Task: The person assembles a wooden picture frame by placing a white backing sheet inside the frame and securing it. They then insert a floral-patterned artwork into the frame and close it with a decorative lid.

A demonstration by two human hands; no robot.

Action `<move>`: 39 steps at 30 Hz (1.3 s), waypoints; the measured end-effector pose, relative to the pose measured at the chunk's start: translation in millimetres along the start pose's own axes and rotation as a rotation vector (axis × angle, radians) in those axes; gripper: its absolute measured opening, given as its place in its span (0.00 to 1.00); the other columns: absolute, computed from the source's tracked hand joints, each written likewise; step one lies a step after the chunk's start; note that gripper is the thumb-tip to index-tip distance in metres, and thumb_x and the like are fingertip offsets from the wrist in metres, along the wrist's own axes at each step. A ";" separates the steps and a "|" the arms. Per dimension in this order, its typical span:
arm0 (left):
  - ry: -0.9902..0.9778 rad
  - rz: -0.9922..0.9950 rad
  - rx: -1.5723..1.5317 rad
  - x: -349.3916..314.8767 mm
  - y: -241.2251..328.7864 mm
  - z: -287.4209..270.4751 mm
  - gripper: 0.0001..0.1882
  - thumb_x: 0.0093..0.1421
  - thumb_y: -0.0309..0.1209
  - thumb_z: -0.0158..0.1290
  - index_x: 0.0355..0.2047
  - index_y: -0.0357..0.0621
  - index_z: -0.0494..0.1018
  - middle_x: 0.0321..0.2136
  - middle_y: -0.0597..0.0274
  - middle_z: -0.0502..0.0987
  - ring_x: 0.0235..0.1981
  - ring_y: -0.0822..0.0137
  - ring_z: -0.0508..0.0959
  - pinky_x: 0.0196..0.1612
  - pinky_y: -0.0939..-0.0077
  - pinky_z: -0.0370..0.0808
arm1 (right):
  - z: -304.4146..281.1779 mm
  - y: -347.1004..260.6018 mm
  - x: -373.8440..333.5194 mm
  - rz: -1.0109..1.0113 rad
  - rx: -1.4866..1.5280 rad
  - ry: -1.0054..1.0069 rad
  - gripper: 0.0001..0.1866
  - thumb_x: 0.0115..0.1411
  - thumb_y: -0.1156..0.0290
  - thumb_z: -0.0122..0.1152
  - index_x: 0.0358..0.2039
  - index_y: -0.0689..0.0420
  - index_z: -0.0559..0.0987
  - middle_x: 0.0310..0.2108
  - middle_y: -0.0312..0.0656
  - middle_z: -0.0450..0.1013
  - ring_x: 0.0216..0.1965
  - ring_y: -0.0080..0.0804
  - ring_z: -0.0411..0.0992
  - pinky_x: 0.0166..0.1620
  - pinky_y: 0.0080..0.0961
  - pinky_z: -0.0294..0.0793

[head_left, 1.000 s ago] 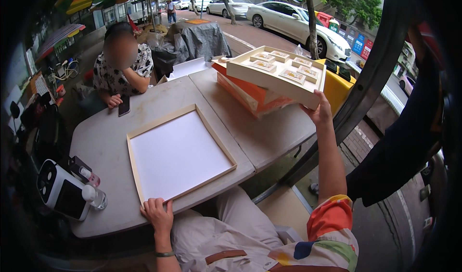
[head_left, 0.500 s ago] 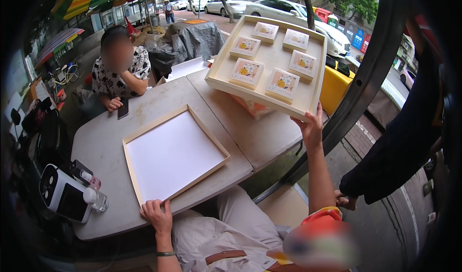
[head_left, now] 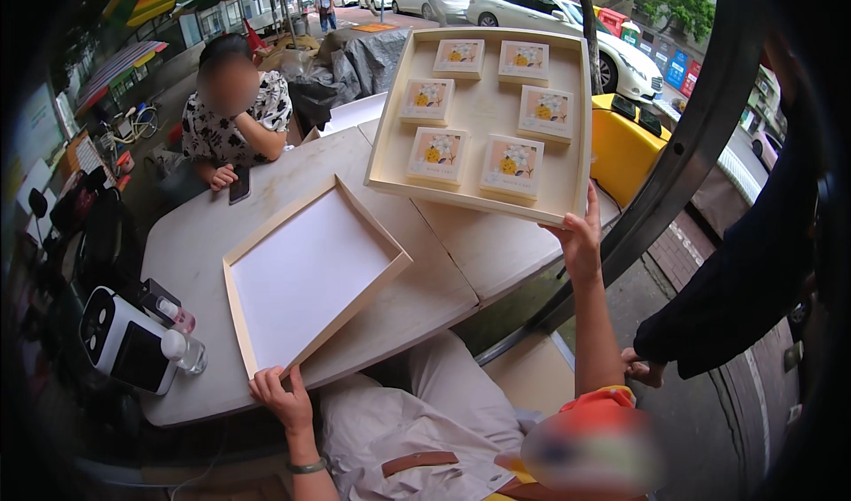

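Note:
My right hand [head_left: 578,240] grips the near right corner of a shallow cream box [head_left: 485,111], raised and tilted toward me over the right part of the table. Inside, several small square boxes [head_left: 517,166] with a pink and white flower print stand in two columns. My left hand [head_left: 284,399] is closed on the near corner of a second shallow cream tray or lid [head_left: 312,266], white inside with nothing in it. It slants over the table; whether its underside touches the top is hidden.
The pale table [head_left: 191,253] fills the middle. At its left stand a white device with a dark screen [head_left: 133,346] and a clear bottle [head_left: 184,350]. Across sits a person [head_left: 235,116] beside a phone [head_left: 239,185]. A metal post [head_left: 660,169] and another person's dark-clothed leg [head_left: 727,279] are at right.
The box of small boxes has shifted slightly left and turned more squarely toward me. The other tray has tipped, its right side rising. Both hands keep their hold.

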State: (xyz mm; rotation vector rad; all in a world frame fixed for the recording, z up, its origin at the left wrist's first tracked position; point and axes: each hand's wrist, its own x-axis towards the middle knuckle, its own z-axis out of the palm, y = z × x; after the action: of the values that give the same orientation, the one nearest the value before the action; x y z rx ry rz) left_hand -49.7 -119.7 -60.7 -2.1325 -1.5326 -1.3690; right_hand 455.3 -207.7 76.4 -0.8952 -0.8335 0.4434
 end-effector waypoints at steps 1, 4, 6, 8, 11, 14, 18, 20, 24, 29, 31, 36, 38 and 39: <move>0.009 -0.016 -0.015 -2.0 -3.3 -3.7 0.12 0.62 0.33 0.60 0.34 0.39 0.69 0.33 0.54 0.70 0.39 0.50 0.69 0.47 0.55 0.66 | 1.7 0.5 -2.0 0.005 -0.003 -0.006 0.52 0.53 0.68 0.63 0.72 0.58 0.42 0.61 0.56 0.63 0.52 0.47 0.77 0.51 0.40 0.82; 0.035 -0.060 -0.068 -7.8 -7.7 -15.0 0.11 0.63 0.31 0.58 0.34 0.37 0.69 0.33 0.53 0.69 0.39 0.50 0.68 0.46 0.56 0.66 | 2.5 0.4 -7.1 0.020 -0.049 -0.009 0.54 0.52 0.67 0.64 0.72 0.58 0.42 0.61 0.57 0.63 0.52 0.47 0.77 0.52 0.41 0.82; 0.050 -0.112 -0.098 -11.9 -6.7 -24.3 0.12 0.64 0.31 0.58 0.34 0.37 0.68 0.33 0.53 0.69 0.39 0.51 0.68 0.46 0.57 0.66 | 4.8 1.0 -9.3 0.044 -0.054 -0.021 0.54 0.51 0.66 0.65 0.73 0.58 0.43 0.62 0.57 0.63 0.52 0.47 0.77 0.53 0.41 0.81; 0.064 -0.186 -0.133 -14.9 -8.0 -29.7 0.12 0.64 0.32 0.59 0.33 0.36 0.68 0.32 0.54 0.69 0.38 0.51 0.68 0.46 0.56 0.67 | 6.9 2.5 -12.9 0.075 -0.076 -0.046 0.54 0.51 0.65 0.65 0.73 0.58 0.44 0.62 0.56 0.62 0.54 0.47 0.76 0.53 0.42 0.81; 0.136 -0.241 -0.182 -15.8 -14.0 -34.4 0.12 0.65 0.31 0.57 0.34 0.36 0.68 0.32 0.54 0.68 0.38 0.52 0.67 0.46 0.56 0.66 | 14.9 12.9 -23.0 0.103 -0.065 -0.072 0.53 0.51 0.65 0.65 0.73 0.57 0.45 0.63 0.56 0.62 0.57 0.48 0.74 0.55 0.44 0.80; 0.171 -0.252 -0.218 -11.0 -13.3 -40.9 0.11 0.65 0.29 0.56 0.35 0.35 0.67 0.33 0.54 0.67 0.39 0.53 0.67 0.46 0.58 0.66 | 23.5 18.7 -39.4 0.187 -0.045 -0.126 0.54 0.50 0.68 0.65 0.73 0.58 0.46 0.65 0.53 0.61 0.58 0.40 0.71 0.54 0.34 0.78; 0.214 -0.225 -0.237 -3.0 -7.9 -52.8 0.09 0.68 0.29 0.52 0.37 0.34 0.68 0.35 0.55 0.68 0.40 0.56 0.67 0.47 0.63 0.66 | 38.4 31.1 -63.2 0.278 -0.012 -0.223 0.54 0.48 0.72 0.64 0.73 0.59 0.47 0.66 0.49 0.59 0.61 0.33 0.67 0.54 0.23 0.73; 0.235 -0.213 -0.260 0.7 -7.2 -55.7 0.10 0.68 0.31 0.53 0.37 0.35 0.68 0.35 0.55 0.68 0.40 0.56 0.67 0.46 0.63 0.66 | 49.4 34.5 -81.4 0.372 0.051 -0.242 0.52 0.49 0.74 0.63 0.73 0.59 0.48 0.65 0.48 0.60 0.60 0.30 0.67 0.53 0.19 0.73; 0.237 -0.226 -0.302 4.1 -5.6 -56.0 0.13 0.67 0.34 0.55 0.36 0.36 0.67 0.34 0.56 0.67 0.39 0.56 0.66 0.45 0.62 0.65 | 63.5 54.9 -108.8 0.579 0.237 -0.263 0.50 0.52 0.76 0.60 0.73 0.59 0.47 0.60 0.45 0.66 0.39 0.21 0.73 0.40 0.18 0.75; 0.237 -0.198 -0.297 6.2 1.8 -59.1 0.14 0.66 0.35 0.57 0.35 0.38 0.67 0.34 0.57 0.67 0.39 0.57 0.66 0.44 0.63 0.65 | 64.5 92.4 -121.3 0.750 0.231 -0.360 0.45 0.57 0.72 0.56 0.71 0.60 0.46 0.61 0.49 0.64 0.54 0.33 0.72 0.54 0.33 0.76; 0.203 -0.175 -0.273 7.2 7.3 -58.6 0.14 0.66 0.36 0.57 0.34 0.39 0.67 0.34 0.58 0.67 0.39 0.57 0.66 0.44 0.63 0.65 | 52.7 112.9 -121.2 0.818 0.185 -0.370 0.43 0.58 0.71 0.54 0.71 0.61 0.48 0.60 0.48 0.64 0.56 0.31 0.70 0.56 0.31 0.73; 0.144 -0.107 -0.243 5.6 16.8 -55.5 0.15 0.65 0.38 0.59 0.33 0.42 0.67 0.33 0.58 0.68 0.38 0.56 0.66 0.44 0.62 0.66 | 65.5 106.6 -121.5 0.645 -0.268 -0.428 0.36 0.60 0.70 0.51 0.69 0.62 0.56 0.58 0.45 0.65 0.56 0.31 0.67 0.58 0.26 0.67; 0.129 -0.085 -0.231 5.8 21.3 -54.1 0.17 0.63 0.41 0.61 0.32 0.43 0.68 0.32 0.57 0.69 0.38 0.54 0.67 0.43 0.60 0.66 | 85.1 78.6 -116.3 0.567 -0.481 -0.526 0.30 0.62 0.69 0.51 0.64 0.64 0.64 0.57 0.46 0.67 0.55 0.33 0.67 0.57 0.27 0.67; 0.117 -0.065 -0.224 5.8 23.3 -53.6 0.17 0.63 0.41 0.61 0.31 0.43 0.68 0.32 0.57 0.69 0.37 0.54 0.67 0.43 0.60 0.66 | 85.2 78.5 -113.5 0.555 -0.525 -0.574 0.29 0.62 0.69 0.51 0.63 0.65 0.65 0.56 0.47 0.68 0.55 0.33 0.67 0.57 0.27 0.67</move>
State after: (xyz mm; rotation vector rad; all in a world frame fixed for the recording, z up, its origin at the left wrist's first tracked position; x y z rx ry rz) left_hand -60.7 -158.8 -18.3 -2.0965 -1.4771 -1.7291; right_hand 318.0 -194.3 -8.8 -1.5346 -1.2556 1.0262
